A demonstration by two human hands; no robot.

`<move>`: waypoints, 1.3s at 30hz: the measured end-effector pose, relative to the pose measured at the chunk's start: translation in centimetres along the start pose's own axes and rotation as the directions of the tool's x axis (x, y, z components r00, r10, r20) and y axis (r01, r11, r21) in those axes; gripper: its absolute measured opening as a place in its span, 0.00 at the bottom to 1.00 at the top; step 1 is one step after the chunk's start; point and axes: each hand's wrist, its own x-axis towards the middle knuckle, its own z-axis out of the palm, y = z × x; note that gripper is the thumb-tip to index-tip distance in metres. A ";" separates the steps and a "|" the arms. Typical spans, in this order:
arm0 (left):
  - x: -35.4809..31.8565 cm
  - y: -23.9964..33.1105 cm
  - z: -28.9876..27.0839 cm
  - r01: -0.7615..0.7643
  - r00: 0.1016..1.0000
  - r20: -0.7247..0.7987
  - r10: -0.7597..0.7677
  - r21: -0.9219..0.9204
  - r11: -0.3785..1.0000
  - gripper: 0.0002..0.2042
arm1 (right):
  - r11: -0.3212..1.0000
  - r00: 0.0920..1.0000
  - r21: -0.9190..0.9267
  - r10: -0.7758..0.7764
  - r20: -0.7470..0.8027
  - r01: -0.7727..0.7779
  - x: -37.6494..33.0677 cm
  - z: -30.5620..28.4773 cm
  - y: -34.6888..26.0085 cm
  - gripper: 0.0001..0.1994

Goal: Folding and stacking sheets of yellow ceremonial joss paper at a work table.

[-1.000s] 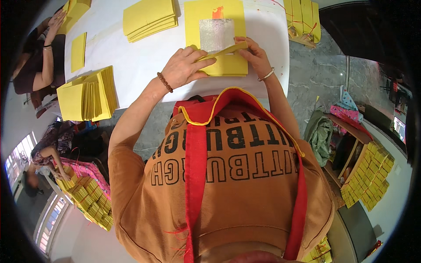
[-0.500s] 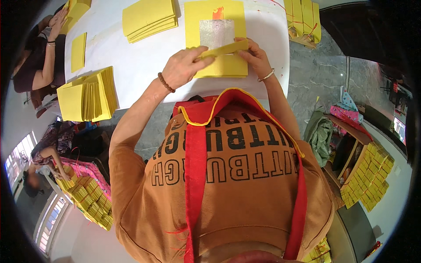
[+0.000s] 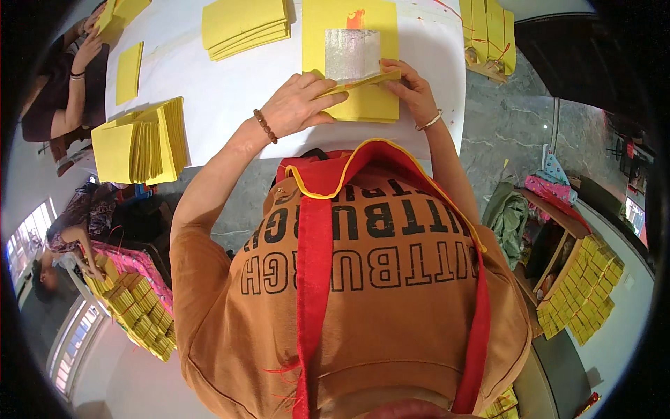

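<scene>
Yellow paper bends up at its near edge, pinched by my left hand and right hand on the white table.

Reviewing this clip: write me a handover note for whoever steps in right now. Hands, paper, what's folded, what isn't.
Left hand: pinching the near edge of the top yellow paper sheet, lifted and folded partway up.
Right hand: holding the same folded edge at its right end.
The sheet, with a silver foil square, lies on a pile of like sheets on the white table.
Done: a fanned stack of folded sheets lies to the left.
Left: the fold in hand is not pressed flat; the flat yellow stack lies untouched.
</scene>
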 end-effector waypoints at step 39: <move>0.6 -0.3 1.4 0.271 0.843 -0.348 -0.411 -0.386 0.882 0.13 | 0.985 0.963 -0.169 -0.066 -0.262 0.021 -0.8 1.7 -1.9 0.24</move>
